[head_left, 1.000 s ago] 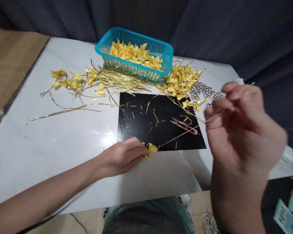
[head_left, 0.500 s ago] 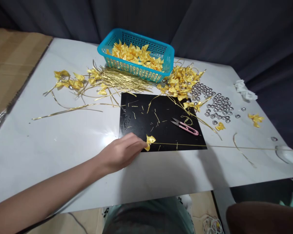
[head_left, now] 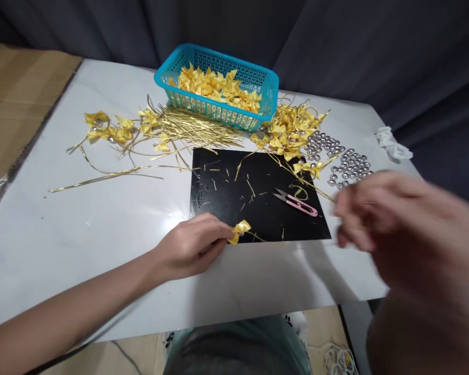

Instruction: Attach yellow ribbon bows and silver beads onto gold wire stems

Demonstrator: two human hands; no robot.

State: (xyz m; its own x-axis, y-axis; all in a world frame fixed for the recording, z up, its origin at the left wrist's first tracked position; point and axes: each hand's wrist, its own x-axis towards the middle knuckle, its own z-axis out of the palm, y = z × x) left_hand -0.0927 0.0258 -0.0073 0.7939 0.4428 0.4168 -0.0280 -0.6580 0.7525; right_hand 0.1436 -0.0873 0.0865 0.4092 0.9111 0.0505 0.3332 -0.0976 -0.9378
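Between the thumb and fingers of my left hand (head_left: 197,244) is a small yellow ribbon bow (head_left: 240,229), held over the front edge of a black mat (head_left: 234,203). A short bit of gold cord trails from the bow to the right. My right hand (head_left: 371,213) is in the air right of the mat, smeared by motion, so I cannot make out whether its fingers hold anything. Nearest to it are silver beads (head_left: 352,165) and pink thread snips (head_left: 297,202) lying on the mat.
A blue basket (head_left: 217,109) full of yellow bows stands at the back. Gold cords (head_left: 199,127) are heaped before it, with finished-looking bows on cords (head_left: 293,127) to its right and more bows (head_left: 109,127) at left. Crumpled white material (head_left: 393,143) lies far right.
My right hand has come into view from the right, toward the mat. The long cord stretched rightward from the bow no longer shows taut. The bow has tilted slightly in my left hand.
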